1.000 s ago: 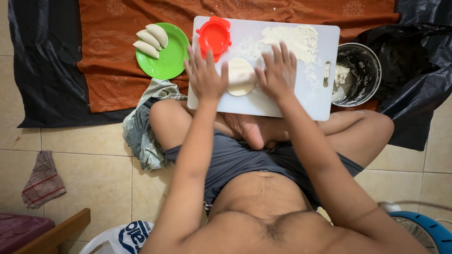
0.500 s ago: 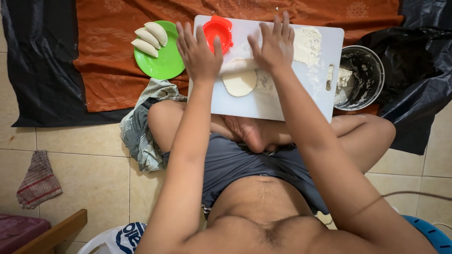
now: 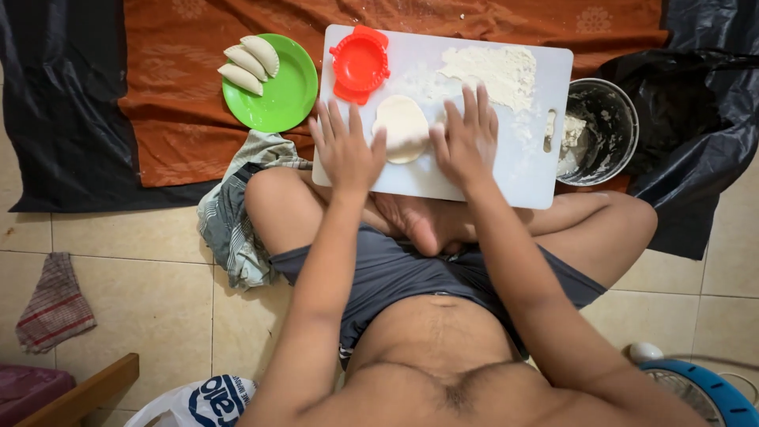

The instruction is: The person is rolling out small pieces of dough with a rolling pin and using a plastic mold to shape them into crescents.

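A flat round piece of pale dough (image 3: 401, 126) lies on a white cutting board (image 3: 522, 170) resting over my crossed legs. My left hand (image 3: 345, 149) lies flat on the board with fingers spread, touching the dough's left edge. My right hand (image 3: 468, 139) lies flat at the dough's right edge, fingers spread. Just beyond the dough on the board sits a red round dumpling press (image 3: 361, 63). A heap of loose flour (image 3: 494, 73) covers the board's far right part.
A green plate (image 3: 288, 95) with three folded dumplings (image 3: 247, 63) sits on an orange cloth (image 3: 174, 111) at left. A floury metal bowl (image 3: 598, 130) stands right of the board. A striped cloth (image 3: 233, 213) lies by my left knee, a black sheet (image 3: 696, 119) at right.
Both hands slid back toward me along the board from the far position and now frame the dough disc on either side. The dough looks rounder and flatter than a second ago.
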